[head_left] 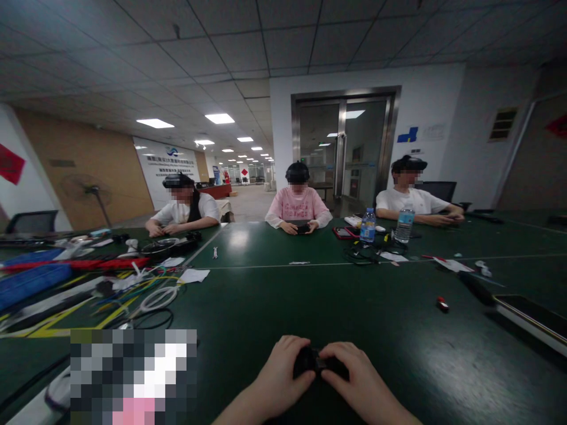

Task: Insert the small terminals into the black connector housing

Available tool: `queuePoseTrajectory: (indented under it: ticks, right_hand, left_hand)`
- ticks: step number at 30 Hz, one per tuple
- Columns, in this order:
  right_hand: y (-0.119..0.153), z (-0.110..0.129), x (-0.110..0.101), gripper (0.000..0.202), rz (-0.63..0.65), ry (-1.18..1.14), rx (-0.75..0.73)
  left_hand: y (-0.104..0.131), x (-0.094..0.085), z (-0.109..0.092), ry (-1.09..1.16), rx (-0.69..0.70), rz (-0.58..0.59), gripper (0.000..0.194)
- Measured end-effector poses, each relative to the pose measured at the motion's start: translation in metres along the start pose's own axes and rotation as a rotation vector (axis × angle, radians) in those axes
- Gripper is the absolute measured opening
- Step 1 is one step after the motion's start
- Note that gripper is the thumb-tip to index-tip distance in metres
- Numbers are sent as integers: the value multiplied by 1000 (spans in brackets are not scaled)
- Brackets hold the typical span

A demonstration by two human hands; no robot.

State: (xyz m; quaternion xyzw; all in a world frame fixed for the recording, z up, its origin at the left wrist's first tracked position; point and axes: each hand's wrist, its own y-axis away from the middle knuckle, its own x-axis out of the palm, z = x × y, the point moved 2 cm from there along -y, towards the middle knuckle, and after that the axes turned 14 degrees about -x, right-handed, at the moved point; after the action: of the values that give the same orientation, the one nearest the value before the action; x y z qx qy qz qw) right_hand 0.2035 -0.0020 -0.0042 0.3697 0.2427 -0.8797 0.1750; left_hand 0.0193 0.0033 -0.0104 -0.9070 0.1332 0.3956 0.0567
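- Dark green counter (248, 313) fills the lower view, with a glass double door (319, 153) beyond its far edge.
- Toward the near edge, a small black object (316, 361) sits directly between the person's two hands; its exact kind is hard to tell.
- Left hand (280, 370) curls around its left end, thumb and fingers pinching.
- Right hand (353, 372) pinches the other end likewise, fingertips close to its middle.
- Toward the right edge lie a small red-and-black item (442, 304) and a flat dark-topped device (534, 317), both apart from the hands.
- Along the left side are a coiled white cable (159, 299) and a blue tray (33, 286).
- At the far edge sits a person in a pink top (299, 203).
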Motion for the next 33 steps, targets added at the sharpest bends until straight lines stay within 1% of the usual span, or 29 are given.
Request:
queuePoseTrajectory:
  ticks: [6,14,20,28,33]
  right_hand:
    - [-1,1,0,19,-3,5,3]
    - [0,-2,0,20,-6,2,7]
    - [0,-1,0,21,-6,-7,22]
    - [0,-1,0,23,-2,-8,19]
    - [0,0,0,23,-3,-10,1]
  left_hand:
    - [0,-1,2,16,15,-8,38]
    - [1,-2,-1,24,10,-3,38]
    - [1,-2,2,30,-3,-8,47]
    - [2,-3,-2,15,9,-1,38]
    - [2,-2,0,10,18,-2,37]
